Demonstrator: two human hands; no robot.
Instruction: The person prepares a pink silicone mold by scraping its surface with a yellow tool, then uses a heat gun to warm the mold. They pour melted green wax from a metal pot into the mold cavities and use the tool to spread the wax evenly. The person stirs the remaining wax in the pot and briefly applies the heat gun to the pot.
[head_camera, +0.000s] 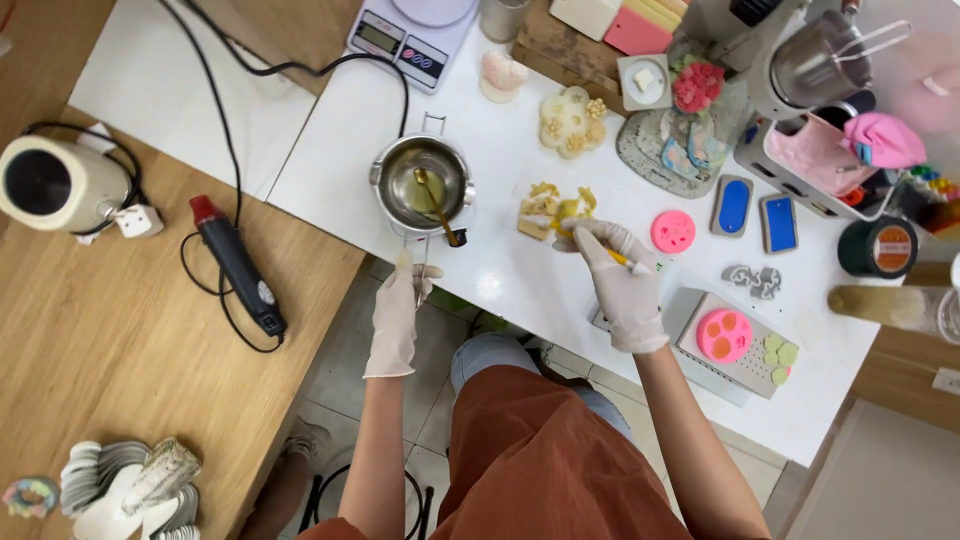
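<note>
- Your left hand (398, 312) pinches the metal pot's (422, 183) wire handle (424, 268).
- At three o'clock of it, your right hand (618, 282) grips a yellow tool (620, 258) over yellow wax pieces (553, 209) on the worktop (500, 130).

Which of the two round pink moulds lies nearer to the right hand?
The flat pink mould lying on the white table, just right of the right hand. The other pink mould sits farther off on a grey tray.

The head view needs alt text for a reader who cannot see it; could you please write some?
Seen from above, a person's gloved left hand holds the handle of a small metal pot on a white table, while the gloved right hand holds a yellow tool beside yellow wax pieces.
</note>
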